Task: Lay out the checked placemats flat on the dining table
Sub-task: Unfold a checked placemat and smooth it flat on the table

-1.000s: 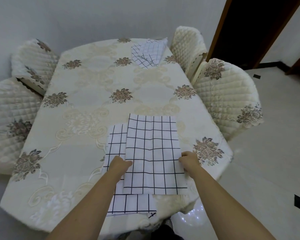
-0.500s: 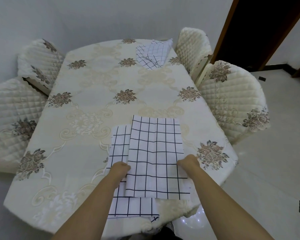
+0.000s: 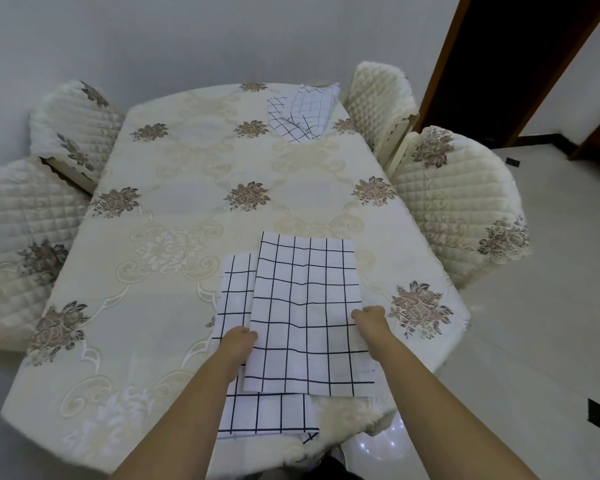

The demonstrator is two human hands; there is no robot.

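A white placemat with a dark grid lies spread near the table's front edge, on top of a second checked placemat that sticks out to its left and below it. My left hand grips the top mat's left edge, fingers curled. My right hand grips its right edge the same way. A third checked placemat lies crumpled at the far right end of the dining table.
The table wears a cream cloth with brown flower motifs. Quilted cream chairs stand at the left, far left, right and far right. A dark doorway opens at the back right, over tiled floor.
Both hands keep their hold on the top placemat's side edges; the mat has shifted very little. The camera view drifted slightly.
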